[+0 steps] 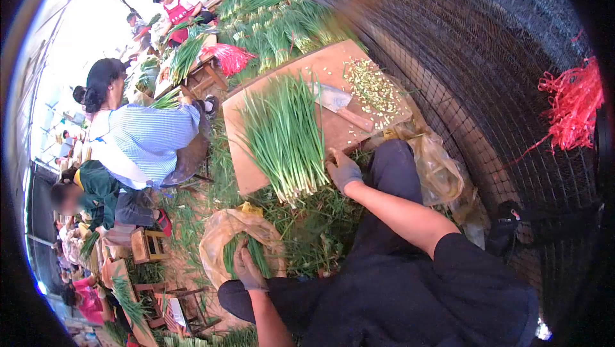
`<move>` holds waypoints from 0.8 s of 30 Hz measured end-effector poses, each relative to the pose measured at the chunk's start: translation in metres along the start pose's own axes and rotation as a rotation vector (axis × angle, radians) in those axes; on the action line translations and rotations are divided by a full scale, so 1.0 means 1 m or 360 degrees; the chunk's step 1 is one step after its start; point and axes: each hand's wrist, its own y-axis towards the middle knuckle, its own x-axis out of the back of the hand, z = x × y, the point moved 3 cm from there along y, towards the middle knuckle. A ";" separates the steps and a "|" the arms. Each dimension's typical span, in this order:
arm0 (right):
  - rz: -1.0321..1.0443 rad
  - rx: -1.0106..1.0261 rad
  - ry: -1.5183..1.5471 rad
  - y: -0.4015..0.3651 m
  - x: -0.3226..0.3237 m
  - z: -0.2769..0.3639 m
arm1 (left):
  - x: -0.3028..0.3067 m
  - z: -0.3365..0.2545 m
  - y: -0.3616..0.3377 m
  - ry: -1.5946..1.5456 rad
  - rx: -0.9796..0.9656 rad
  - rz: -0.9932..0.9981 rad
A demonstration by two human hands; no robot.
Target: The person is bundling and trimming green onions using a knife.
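Note:
A broad pile of garlic chives (285, 135) lies on the brown cutting board (246, 183), pale stem ends toward me. My right hand (343, 169), in a grey glove, rests at the board's near edge beside the stems, fingers slightly curled and apart. A cleaver (343, 107) with a wooden handle lies flat to the right of the pile, near scattered cut stem ends (373, 90). Lower left, my gloved left hand (248, 268) is over the mouth of a translucent plastic bag (211, 241), its fingers stretched out against green chives inside.
Loose leaves (314, 235) cover the ground below the board. More chive bundles (275, 33) stand behind it. A dark net wall (448, 46) runs along the right, with red strips (573, 107) hanging there. A person in a checked top (147, 139) sits at the left.

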 end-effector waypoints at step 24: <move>-0.0041 0.0819 0.0011 0.100 0.160 0.090 | -0.006 0.017 -0.009 -0.0254 0.0030 0.0150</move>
